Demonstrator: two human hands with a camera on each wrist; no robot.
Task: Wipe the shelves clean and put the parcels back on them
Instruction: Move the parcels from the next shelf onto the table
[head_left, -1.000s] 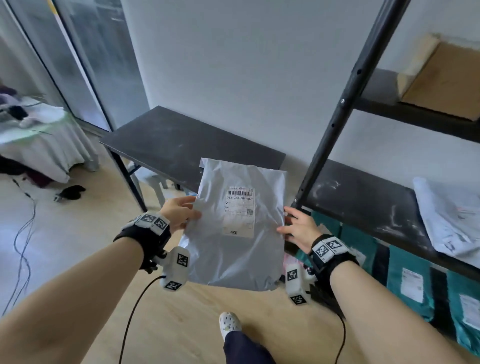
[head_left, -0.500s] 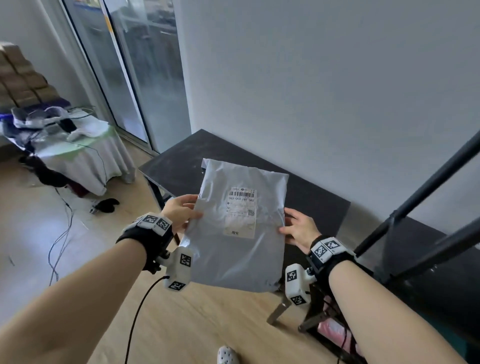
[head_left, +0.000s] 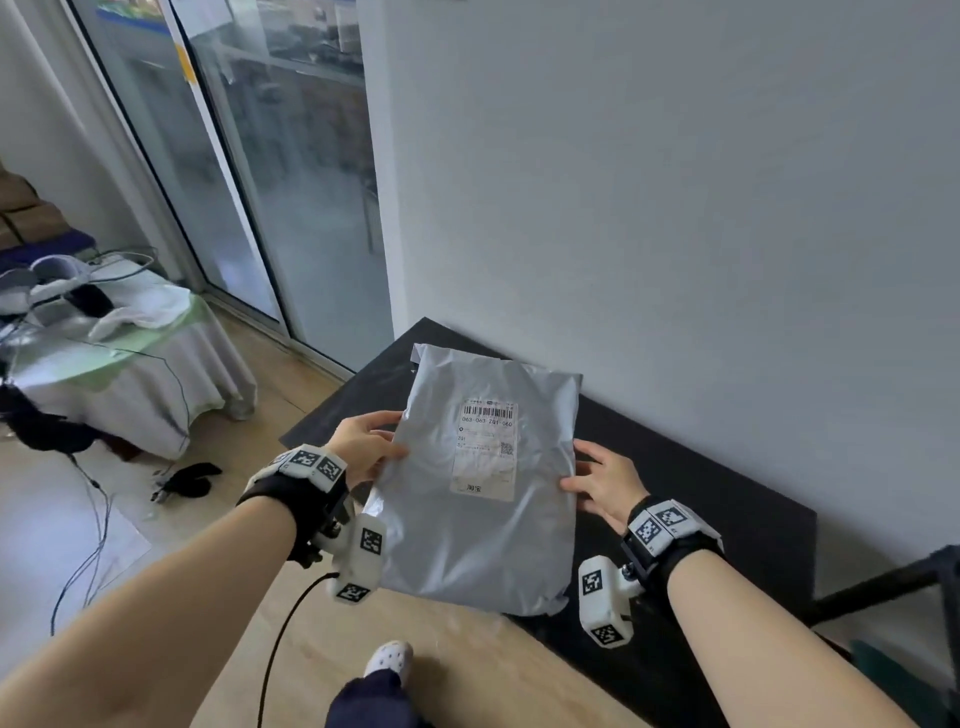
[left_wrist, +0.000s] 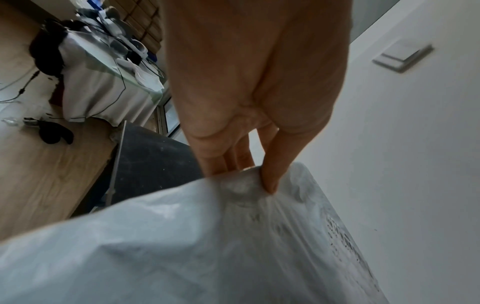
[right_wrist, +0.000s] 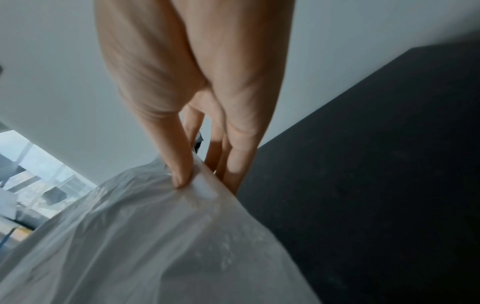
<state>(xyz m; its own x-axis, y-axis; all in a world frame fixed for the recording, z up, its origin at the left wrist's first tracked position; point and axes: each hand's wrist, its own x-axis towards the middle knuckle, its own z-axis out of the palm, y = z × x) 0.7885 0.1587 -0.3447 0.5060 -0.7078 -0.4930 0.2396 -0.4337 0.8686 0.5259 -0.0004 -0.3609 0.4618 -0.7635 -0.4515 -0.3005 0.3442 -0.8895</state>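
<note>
Parcel (head_left: 483, 483) between hands | left hand (head_left: 363, 447) pinches left edge | right hand (head_left: 605, 480) pinches right edge

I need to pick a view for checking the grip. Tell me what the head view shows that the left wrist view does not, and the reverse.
Only the head view shows the right hand on the parcel's right edge, the whole shipping label and the glass door.

Only the left wrist view shows the left hand's thumb pressed on top of the bag with fingers beneath, and a wall switch.

Both show the grey parcel, the left hand and the black table.
</note>
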